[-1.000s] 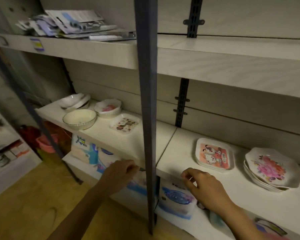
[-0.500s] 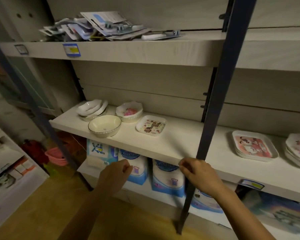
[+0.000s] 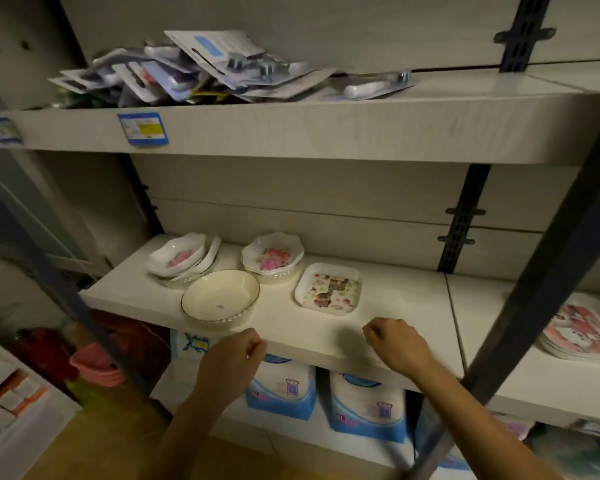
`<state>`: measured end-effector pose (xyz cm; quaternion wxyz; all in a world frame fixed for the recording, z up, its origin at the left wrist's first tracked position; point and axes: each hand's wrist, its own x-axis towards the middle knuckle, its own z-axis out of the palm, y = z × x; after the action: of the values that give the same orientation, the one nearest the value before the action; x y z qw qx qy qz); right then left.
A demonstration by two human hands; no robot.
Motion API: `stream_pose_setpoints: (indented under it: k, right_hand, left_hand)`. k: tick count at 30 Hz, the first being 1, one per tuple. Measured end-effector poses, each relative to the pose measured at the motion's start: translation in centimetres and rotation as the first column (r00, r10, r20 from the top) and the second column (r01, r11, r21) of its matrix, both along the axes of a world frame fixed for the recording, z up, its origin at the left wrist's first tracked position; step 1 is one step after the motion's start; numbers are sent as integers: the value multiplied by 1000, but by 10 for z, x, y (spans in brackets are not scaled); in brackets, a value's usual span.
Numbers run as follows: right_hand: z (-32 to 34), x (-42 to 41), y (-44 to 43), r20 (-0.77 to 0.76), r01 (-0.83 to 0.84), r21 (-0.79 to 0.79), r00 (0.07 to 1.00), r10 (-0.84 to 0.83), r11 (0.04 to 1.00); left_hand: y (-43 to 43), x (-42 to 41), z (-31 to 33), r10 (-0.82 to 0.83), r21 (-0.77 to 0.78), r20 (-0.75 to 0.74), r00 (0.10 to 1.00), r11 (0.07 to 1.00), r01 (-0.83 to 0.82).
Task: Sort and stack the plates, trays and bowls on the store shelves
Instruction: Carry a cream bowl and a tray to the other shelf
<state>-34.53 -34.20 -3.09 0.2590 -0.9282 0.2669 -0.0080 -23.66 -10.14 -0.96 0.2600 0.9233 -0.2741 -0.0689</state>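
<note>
We see the left hand [image 3: 232, 358] with its grip closed into a loose fist, fingers curled on nothing, just in front of the front edge of the middle shelf [image 3: 326, 332]. The right hand [image 3: 395, 344] has the same empty, curled grip, and it hovers over that front edge; whether it touches the board we cannot tell.

Nearest the left hand, at the shelf's front, sits a cream bowl [image 3: 220, 299] with a dark rim line, upright. Just right of it, and apart from it, lies a small square tray [image 3: 329, 288] with a printed pattern. Behind these two stands a short stack of floral bowls [image 3: 273, 259]. To its left, a pair of floral dishes [image 3: 179, 256] leans tilted on other ware.

On the adjoining board at the far right we note a stack of printed trays [image 3: 584, 329], partly blurred. A dark upright post [image 3: 551, 271] crosses in front of it.

The upper shelf [image 3: 326, 129] carries a heap of carded packages [image 3: 205, 67] and a blue price label [image 3: 142, 129] on its edge. Blue-and-white packs [image 3: 281, 389] stand below the middle shelf.
</note>
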Motion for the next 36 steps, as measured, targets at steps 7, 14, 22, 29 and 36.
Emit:
stream_pose_setpoints:
  k: [7, 14, 22, 29, 36]
  right_hand:
    - [-25, 87, -26, -211, 183, 10, 961, -177, 983]
    - [-43, 132, -35, -335, 319, 45, 898, -287, 947]
    - [-58, 141, -27, -246, 430, 5, 876, -415, 903]
    - [-45, 123, 1, -127, 511, 10, 854, -505, 860]
    - [-23, 88, 41, 12, 593, 24, 805, -594, 805]
  left_hand:
    - [-6, 74, 4, -37, 62, 65, 997, 998, 33]
    - [3, 124, -2, -23, 65, 24, 999, 998, 21]
    - [42, 176, -14, 40, 28, -34, 999, 999, -39]
    - [71, 223, -23, 129, 108, -40, 991, 986, -124]
    - [65, 243, -40, 141, 166, -349, 927, 982, -87]
